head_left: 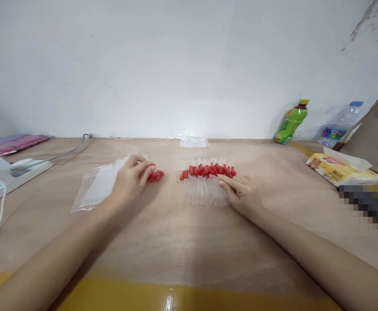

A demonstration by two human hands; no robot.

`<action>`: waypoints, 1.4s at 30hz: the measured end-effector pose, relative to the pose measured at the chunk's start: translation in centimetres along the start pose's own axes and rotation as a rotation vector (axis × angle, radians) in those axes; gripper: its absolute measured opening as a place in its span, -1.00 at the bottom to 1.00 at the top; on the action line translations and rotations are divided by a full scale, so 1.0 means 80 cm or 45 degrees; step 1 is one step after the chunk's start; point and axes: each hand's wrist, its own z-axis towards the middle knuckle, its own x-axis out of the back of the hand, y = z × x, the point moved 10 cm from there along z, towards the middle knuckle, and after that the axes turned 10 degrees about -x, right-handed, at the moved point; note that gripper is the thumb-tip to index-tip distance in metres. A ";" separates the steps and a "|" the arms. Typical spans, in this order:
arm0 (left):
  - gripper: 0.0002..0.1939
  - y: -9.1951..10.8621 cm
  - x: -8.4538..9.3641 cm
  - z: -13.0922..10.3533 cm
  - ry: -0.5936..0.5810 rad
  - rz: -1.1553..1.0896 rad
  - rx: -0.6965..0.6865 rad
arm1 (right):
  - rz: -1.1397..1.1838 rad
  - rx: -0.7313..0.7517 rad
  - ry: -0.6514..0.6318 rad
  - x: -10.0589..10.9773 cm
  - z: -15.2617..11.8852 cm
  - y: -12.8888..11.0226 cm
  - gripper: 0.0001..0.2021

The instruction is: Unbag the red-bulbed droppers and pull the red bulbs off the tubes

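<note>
Near edge first: we have yellow tape (124,296) across the tabletop (176,250), closer to us than both hands; past it, the near row of clear tubes (204,193) lies side by side just left of our right hand (247,196); that hand has a thin clear tube (215,176) pinched between thumb and fingertips, tip angled toward the bulbs; our left hand (131,178) has its fingers curled down over a few loose red bulbs (156,176); we can't tell if it has one gripped; under and left of that hand, clear zip bags (94,190) lie flat.

Between the hands, a band of red bulbs (208,169) sits on the tubes, where near and far rows meet; far tubes (204,160) point away toward the wall; one more small clear bag (193,142) lies at the wall, beyond both hands.

Handling, our read: tubes look light, stiff and slick, likely to roll; if glass, brittle, so we'd pinch close to the bulb end, light force, no bending; bulbs look like soft rubber, grippy, tolerant of a squeeze; we'd take those round the collar, thumb opposite fingertip; bags look limp and slippery; we'd hold them at an edge.
</note>
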 end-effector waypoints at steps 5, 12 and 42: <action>-0.68 -0.111 -0.005 -0.024 -0.628 0.138 0.566 | -0.111 -0.197 -0.137 -0.022 0.004 0.020 -0.76; -0.60 -0.140 -0.051 -0.082 -1.011 -0.190 0.910 | -0.114 -0.259 -0.171 -0.021 0.003 0.015 -0.88; -0.69 0.029 -0.141 0.010 -0.489 -0.109 0.199 | -0.166 -0.012 -0.327 -0.034 -0.009 -0.017 -0.73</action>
